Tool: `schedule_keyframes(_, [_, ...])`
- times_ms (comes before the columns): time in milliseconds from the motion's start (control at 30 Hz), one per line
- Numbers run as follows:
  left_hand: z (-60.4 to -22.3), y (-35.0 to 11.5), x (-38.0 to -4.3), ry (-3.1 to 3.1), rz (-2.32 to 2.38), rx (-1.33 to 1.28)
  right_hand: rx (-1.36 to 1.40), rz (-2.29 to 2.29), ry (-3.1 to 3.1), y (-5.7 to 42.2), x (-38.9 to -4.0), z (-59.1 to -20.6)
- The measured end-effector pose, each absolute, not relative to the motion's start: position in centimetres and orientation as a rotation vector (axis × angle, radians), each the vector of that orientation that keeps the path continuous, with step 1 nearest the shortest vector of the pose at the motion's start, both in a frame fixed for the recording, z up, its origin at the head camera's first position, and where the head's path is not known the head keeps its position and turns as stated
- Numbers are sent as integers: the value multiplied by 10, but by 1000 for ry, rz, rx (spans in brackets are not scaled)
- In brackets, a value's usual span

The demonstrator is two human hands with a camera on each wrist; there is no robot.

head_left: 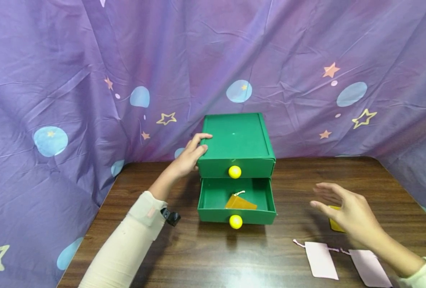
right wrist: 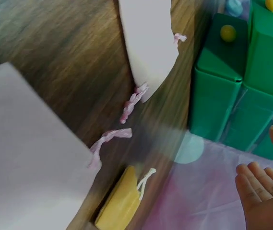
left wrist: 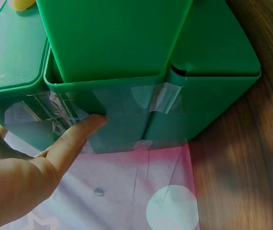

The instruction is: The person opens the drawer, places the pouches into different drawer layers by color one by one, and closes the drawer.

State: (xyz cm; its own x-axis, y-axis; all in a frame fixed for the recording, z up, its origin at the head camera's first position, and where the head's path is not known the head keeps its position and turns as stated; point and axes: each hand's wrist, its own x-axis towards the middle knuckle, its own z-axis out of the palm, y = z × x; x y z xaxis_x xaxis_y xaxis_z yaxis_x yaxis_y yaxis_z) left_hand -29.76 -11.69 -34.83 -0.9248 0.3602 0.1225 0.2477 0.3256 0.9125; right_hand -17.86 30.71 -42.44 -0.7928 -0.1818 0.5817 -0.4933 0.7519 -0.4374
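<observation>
A green drawer cabinet with yellow knobs stands at the back of the table. Its middle drawer is pulled out, and a small orange drawstring pouch lies inside. Against the cabinet's left side rests my left hand, fingertips on the top edge; a straight finger touches the side wall in the left wrist view. My right hand hovers empty with fingers spread over a yellow pouch, partly covering it in the head view. Two pale pink drawstring pouches lie closer to me.
A brown wooden table carries everything. Purple cloth with stars and blue spots hangs behind and at both sides. The pulled-out drawer juts toward me, its yellow knob foremost. Clear tape runs along the cabinet's side.
</observation>
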Motion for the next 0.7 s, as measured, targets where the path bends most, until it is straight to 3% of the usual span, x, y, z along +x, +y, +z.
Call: schedule_keyframes(700, [-348,-117,-296,2447,1709,561,385,820,-2495,338,-178,-443])
